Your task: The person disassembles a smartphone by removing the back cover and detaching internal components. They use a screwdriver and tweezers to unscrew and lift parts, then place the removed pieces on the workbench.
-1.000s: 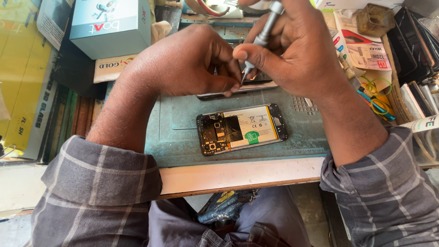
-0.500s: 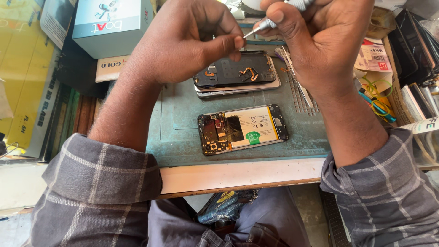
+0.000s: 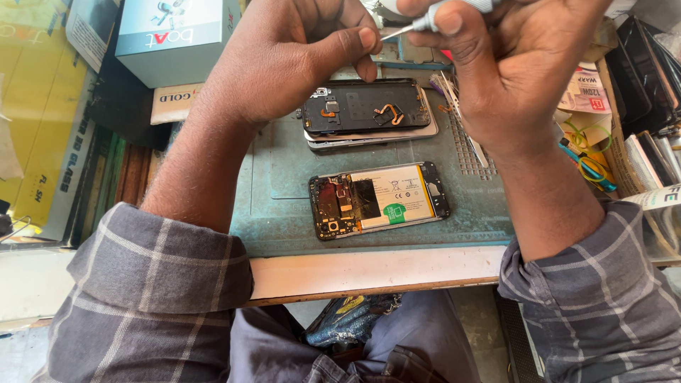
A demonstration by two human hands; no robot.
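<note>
Your right hand (image 3: 511, 71) grips the slim grey metal screwdriver (image 3: 433, 18); your left hand (image 3: 284, 64) pinches at its tip. It looks light, stiff and slippery: hold the handle.

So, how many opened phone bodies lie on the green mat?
2. One opened phone, battery showing, lies at the mat's middle. The other, a dark phone frame, lies farther away, below the raised hands. More may be hidden behind them.

Shirt: grey-blue plaid, thin pale lines crossing in large checks. Both sleeves rolled up to around elbow, folded cuffs bunched. Forearms bare, hairy. Left hand (image 3: 284, 60) and right hand (image 3: 521, 67) bare: no gloves, rings, watch. Trousers dark grey-blue, creased at lap.
</note>
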